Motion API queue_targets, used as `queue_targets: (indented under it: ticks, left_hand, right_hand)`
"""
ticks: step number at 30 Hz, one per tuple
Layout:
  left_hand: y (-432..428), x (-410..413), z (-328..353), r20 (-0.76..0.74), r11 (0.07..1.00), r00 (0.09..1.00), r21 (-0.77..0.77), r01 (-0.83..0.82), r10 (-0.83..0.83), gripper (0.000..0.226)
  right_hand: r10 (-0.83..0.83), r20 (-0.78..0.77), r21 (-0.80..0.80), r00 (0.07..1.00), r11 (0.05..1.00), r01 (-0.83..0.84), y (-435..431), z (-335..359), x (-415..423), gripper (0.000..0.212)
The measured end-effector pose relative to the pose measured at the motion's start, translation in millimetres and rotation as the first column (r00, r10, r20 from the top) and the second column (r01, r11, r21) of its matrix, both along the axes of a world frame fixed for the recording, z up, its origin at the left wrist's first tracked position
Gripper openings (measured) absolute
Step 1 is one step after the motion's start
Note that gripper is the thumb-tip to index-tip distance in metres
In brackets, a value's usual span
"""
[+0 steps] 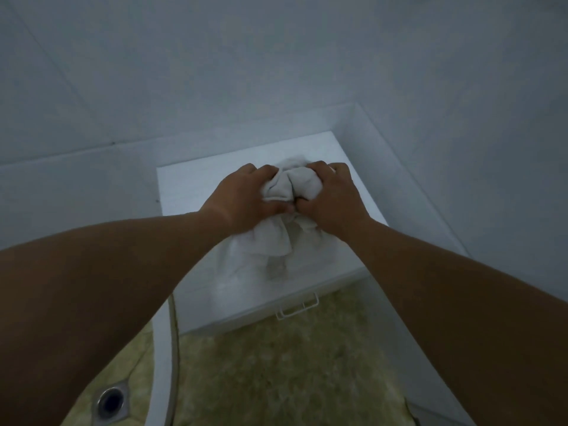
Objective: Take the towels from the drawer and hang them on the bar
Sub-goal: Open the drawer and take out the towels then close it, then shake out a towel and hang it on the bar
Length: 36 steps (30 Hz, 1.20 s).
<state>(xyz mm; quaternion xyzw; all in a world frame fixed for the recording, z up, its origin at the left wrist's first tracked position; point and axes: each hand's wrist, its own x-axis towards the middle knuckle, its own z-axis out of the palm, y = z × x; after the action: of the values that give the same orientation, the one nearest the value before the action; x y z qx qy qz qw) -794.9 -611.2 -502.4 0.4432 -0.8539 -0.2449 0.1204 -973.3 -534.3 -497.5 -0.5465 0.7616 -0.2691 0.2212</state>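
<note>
Fingers (264, 172) of both my hands are curled tight into one crumpled white cloth towel (289, 187), bunching its top into a knot between them. My left hand (246, 198) clamps the near-left side of the bundle and my right hand (332, 198) clamps the right, thumbs almost touching at the front. I judge the two-handed grip is there because the cloth is loose and floppy; gathered at the top, it comes up in one piece instead of trailing.

Below my fingers the rest of the towel hangs in folds and drops toward me, its lower end blurring into the white interior of the open white drawer (184, 192), so I cannot tell whether it has left the drawer floor. Further toward me sits the drawer front with its thin white wire handle (296, 309). Beyond that are the mottled yellow-green floor (276, 364) and a round metal floor drain (110, 401) down by my left forearm. Pale grey walls (276, 72) rise past my fingertips. No bar is in sight, so hanging has not begun.
</note>
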Motion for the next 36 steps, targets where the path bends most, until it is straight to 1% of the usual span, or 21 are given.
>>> queue_targets:
  ticks: [3,6,9,11,14,16,18,20,23,25,26,28,30,32,34,36]
  left_hand:
    - [6.9,-1.3,45.4,-0.028,0.999,1.0,-0.047,0.005,-0.006,0.047]
    - [23.5,-0.3,88.6,-0.059,0.997,0.998,-0.071,0.005,-0.009,0.037]
    - [43.2,5.6,131.4,-0.082,0.997,0.996,-0.073,0.038,-0.044,0.037]
    - [53.1,10.9,161.6,-0.074,0.991,0.992,-0.096,0.092,-0.099,0.038]
    - [71.5,6.3,209.7,-0.054,0.971,0.98,-0.15,0.184,-0.194,0.041]
    - [85.9,4.5,243.0,-0.067,0.947,0.96,-0.196,0.256,-0.273,0.047]
    - [100.9,-1.0,274.4,-0.069,0.911,0.931,-0.242,0.333,-0.358,0.052]
    - [119.7,-9.5,304.6,-0.08,0.887,0.908,-0.264,0.379,-0.412,0.053]
    - [157.2,-26.4,351.0,-0.116,0.855,0.866,-0.268,0.445,-0.487,0.05]
    - [189.2,-38.3,375.5,-0.124,0.811,0.819,-0.286,0.511,-0.56,0.046]
    - [206.3,-45.4,385.9,-0.124,0.785,0.794,-0.298,0.543,-0.595,0.048]
    - [242.7,-61.2,404.6,-0.123,0.733,0.74,-0.313,0.603,-0.661,0.057]
    - [281.6,-75.6,419.1,-0.128,0.689,0.691,-0.317,0.651,-0.711,0.06]
    - [319.9,-90.9,432.7,-0.127,0.653,0.651,-0.315,0.689,-0.749,0.056]
    - [355.0,-108.8,442.2,-0.123,0.61,0.609,-0.338,0.717,-0.783,0.054]
    - [394.0,-127.7,448.1,-0.093,0.561,0.566,-0.335,0.757,-0.819,0.049]
  right_hand:
    - [-0.03,0.019,-0.043,0.999,0.999,0.031,10.9,46.3,2.5,0.064]
    - [-0.046,0.024,-0.066,0.999,0.997,0.048,24.1,91.1,4.8,0.062]
    - [-0.045,0.028,-0.079,0.999,0.996,0.047,47.5,133.6,8.2,0.063]
    - [-0.058,0.03,-0.075,0.998,0.995,0.061,66.8,162.6,14.3,0.063]
    - [-0.142,0.048,-0.107,0.989,0.983,0.147,101.3,206.7,15.5,0.064]
    - [-0.183,0.057,-0.132,0.982,0.973,0.189,125.6,238.3,19.2,0.062]
    - [-0.237,0.05,-0.159,0.97,0.957,0.242,152.9,267.2,22.2,0.059]
    - [-0.309,0.037,-0.179,0.95,0.934,0.31,182.0,295.3,21.5,0.059]
    - [-0.397,-0.039,-0.184,0.917,0.905,0.384,231.0,338.9,14.7,0.06]
    - [-0.459,-0.067,-0.19,0.886,0.878,0.44,274.6,362.9,10.7,0.059]
    - [-0.488,-0.066,-0.195,0.87,0.861,0.469,297.7,374.2,10.0,0.058]
    - [-0.555,-0.059,-0.206,0.829,0.82,0.534,343.9,396.1,10.9,0.057]
    - [-0.626,-0.025,-0.207,0.779,0.766,0.608,387.5,414.8,10.7,0.056]
    - [-0.688,0.01,-0.195,0.726,0.71,0.676,429.6,431.6,8.7,0.057]
    - [-0.726,0.003,-0.194,0.688,0.674,0.713,469.6,441.5,6.2,0.061]
    - [-0.77,0.001,-0.198,0.638,0.625,0.755,510.8,447.5,4.7,0.058]
